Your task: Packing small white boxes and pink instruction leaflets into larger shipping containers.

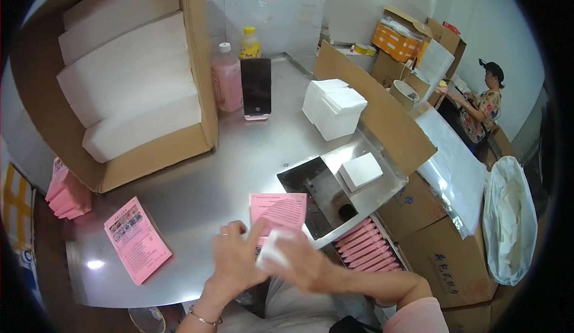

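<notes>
Near the front edge of the metal table, a pink printed paper wrapper [280, 207] stands out from between my hands. The thumb of my left hand [234, 255] presses on its left side, the other fingers bent beside it. My right hand [305, 266], smeared by motion, is closed on a small white stack of folded tissues [274, 249] at the wrapper's near end. The stack's lower side is hidden by the hands. A flat pile of pink printed wrappers [137, 240] lies to the left.
A carton of white tissue stacks [156, 149] stands far left. A phone [256, 88] leans before bottles. White tissue blocks [336, 109] and a smaller block [361, 171] sit near an opening [317, 183] in the table. Pink packs [368, 246] fill a box at right. A person [487, 103] works beyond.
</notes>
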The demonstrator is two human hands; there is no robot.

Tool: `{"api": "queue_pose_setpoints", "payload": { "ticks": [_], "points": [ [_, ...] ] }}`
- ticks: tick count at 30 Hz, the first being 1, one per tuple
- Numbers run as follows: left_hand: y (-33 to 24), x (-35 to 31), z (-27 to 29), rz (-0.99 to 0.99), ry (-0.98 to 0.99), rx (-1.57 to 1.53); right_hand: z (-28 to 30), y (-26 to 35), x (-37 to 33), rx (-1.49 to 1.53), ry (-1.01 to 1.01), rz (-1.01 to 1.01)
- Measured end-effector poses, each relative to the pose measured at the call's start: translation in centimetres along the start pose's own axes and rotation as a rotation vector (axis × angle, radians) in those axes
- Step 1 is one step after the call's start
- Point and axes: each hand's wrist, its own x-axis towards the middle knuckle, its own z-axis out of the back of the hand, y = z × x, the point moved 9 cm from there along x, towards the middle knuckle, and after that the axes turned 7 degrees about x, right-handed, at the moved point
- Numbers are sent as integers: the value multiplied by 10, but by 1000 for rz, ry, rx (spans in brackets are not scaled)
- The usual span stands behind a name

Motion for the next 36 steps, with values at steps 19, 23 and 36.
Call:
{"api": "queue_pose_setpoints", "payload": {
  "ticks": [19, 23, 36],
  "points": [
    [183, -143, 124, 481, -519, 364, 86, -173, -42, -691, -113, -686],
    [208, -131, 94, 568, -145, 490, 85, -200, -69, -713, -143, -695],
    [17, -8, 1, 64, -155, -69, 96, -203, -72, -426, -228, -695]
  ]
}}
